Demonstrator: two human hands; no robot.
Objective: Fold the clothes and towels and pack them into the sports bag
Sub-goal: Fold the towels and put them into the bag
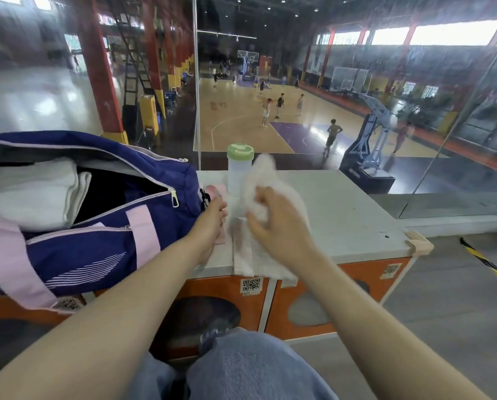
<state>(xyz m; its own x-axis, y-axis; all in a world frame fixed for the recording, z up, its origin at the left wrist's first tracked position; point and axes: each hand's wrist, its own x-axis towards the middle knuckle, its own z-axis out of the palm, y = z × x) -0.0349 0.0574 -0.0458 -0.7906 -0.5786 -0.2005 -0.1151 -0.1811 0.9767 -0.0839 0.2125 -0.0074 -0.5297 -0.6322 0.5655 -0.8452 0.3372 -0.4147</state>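
A navy and pink sports bag (103, 243) lies unzipped at the left of the grey cabinet top (351, 217). Folded white clothing (31, 192) shows inside its opening. A white towel (250, 255) lies on the top and hangs over its front edge. My right hand (273, 223) grips the towel's far part and holds it lifted, blurred with motion. My left hand (212, 217) rests beside the bag's end with fingers on a pink cloth (218, 194) that lies under it; how firmly it holds is unclear.
A clear bottle with a green lid (238, 168) stands just behind the towel. A glass wall rises at the cabinet's far edge, with a basketball court and players beyond. Orange cabinet doors (322, 298) face my knees. A pale corner guard (417, 241) caps the right corner.
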